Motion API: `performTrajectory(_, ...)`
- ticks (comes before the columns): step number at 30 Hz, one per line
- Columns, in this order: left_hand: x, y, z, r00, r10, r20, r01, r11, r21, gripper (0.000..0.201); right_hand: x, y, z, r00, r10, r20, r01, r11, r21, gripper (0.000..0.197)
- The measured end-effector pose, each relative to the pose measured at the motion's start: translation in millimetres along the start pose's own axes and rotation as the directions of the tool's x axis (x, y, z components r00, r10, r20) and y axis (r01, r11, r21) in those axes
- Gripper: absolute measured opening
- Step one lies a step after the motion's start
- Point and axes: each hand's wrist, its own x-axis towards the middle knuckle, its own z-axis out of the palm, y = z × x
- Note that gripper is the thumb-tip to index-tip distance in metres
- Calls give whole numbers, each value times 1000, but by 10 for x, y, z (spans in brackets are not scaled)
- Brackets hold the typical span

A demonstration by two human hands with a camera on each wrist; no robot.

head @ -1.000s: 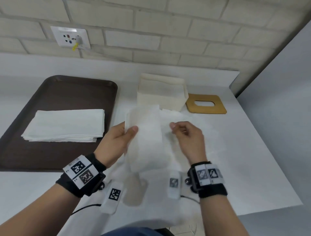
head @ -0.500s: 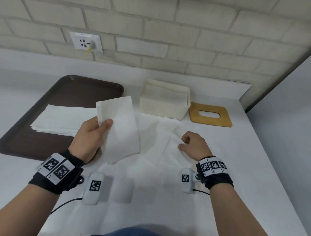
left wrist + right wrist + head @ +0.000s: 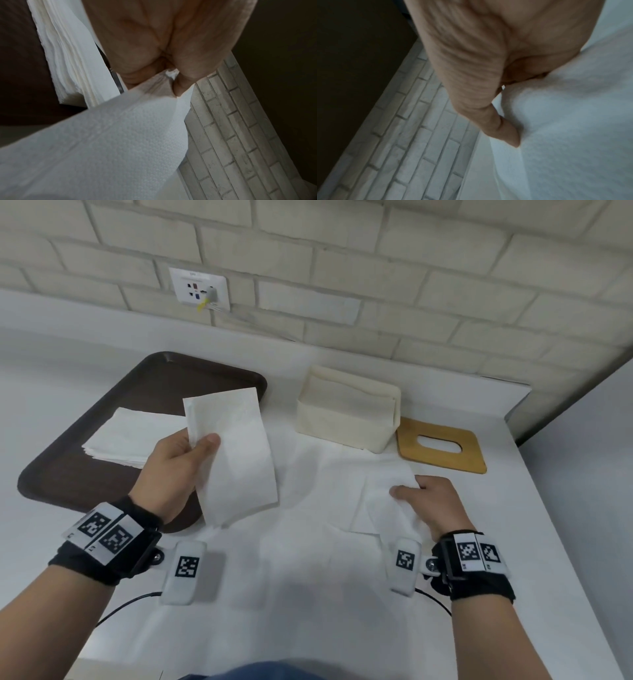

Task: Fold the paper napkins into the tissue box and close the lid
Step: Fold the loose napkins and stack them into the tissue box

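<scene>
My left hand [image 3: 191, 460] holds a folded white napkin [image 3: 236, 453] upright above the tray's right edge, thumb on its front. The left wrist view shows this napkin [image 3: 120, 142] pinched between thumb and fingers of the left hand [image 3: 169, 81]. My right hand [image 3: 424, 498] is down on the table, its curled fingers and thumb gripping a bunched part of an unfolded napkin [image 3: 383, 508]. That sheet [image 3: 573, 121] bulges under the right hand [image 3: 510, 108] in the right wrist view. The cream tissue box [image 3: 346, 419] stands open at the back, with its wooden lid [image 3: 442, 460] lying flat to its right.
A stack of flat napkins [image 3: 130, 440] lies on a dark brown tray [image 3: 68, 474] at the left; the same stack [image 3: 72, 54] shows in the left wrist view. A brick wall with a socket [image 3: 200, 290] runs behind. The table's right edge [image 3: 565, 542] is near my right wrist.
My left hand carried the folded napkin left, away from the right hand. The right hand let go of it, dropped to the table and took hold of the unfolded sheet.
</scene>
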Motion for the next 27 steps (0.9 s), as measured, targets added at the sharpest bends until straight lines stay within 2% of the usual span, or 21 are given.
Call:
performTrajectory(2, 18, -5, 9, 1000, -2, 10, 2, 1000, -2, 28, 0, 21, 27, 998, 50, 24, -50, 998, 33, 4)
performTrajectory(5, 46, 0, 42, 1000, -12, 21, 13, 1000, -22, 28, 11, 26, 71, 997, 71, -32, -68, 994, 86, 7)
performTrajectory(7, 64, 8, 64, 1000, -20, 21, 20, 999, -27, 25, -20, -19, 79, 995, 23, -98, -15, 996, 83, 17)
performTrajectory(9, 89, 20, 69, 1000, -21, 22, 22, 999, -28, 21, -114, -107, 42, 981, -58, -186, 65, 997, 32, 20)
performTrajectory(11, 130, 18, 51, 999, -26, 26, 27, 999, -27, 21, -266, -236, -35, 949, -177, -259, 171, 984, -43, 8)
performTrajectory(13, 168, 12, 32, 999, -32, 31, 33, 999, -32, 21, -426, -364, -123, 909, -293, -295, 273, 956, -110, 9)
performTrajectory(15, 200, -4, 31, 998, -45, 36, 47, 998, -45, 21, -565, -472, -188, 867, -380, -321, 363, 925, -114, 20)
performTrajectory(17, 226, -25, 60, 997, -69, 43, 71, 996, -57, 21, -685, -581, -203, 852, -414, -321, 415, 907, -69, 16)
performTrajectory(19, 241, -39, 125, 994, -89, 61, 91, 995, -43, 19, -740, -628, -173, 882, -371, -292, 400, 915, 44, 10)
performTrajectory(22, 281, -91, 228, 991, -102, 83, 100, 995, 25, 17, -705, -578, -59, 944, -273, -185, 309, 927, 212, 19)
performTrajectory(25, 308, -185, 334, 983, -152, 105, 144, 986, 86, 17, -611, -447, 98, 985, -160, -70, 174, 930, 325, 23)
performTrajectory(27, 306, -251, 441, 967, -196, 162, 164, 968, 191, 22, -578, -376, 217, 995, -97, 18, 84, 927, 365, 19)
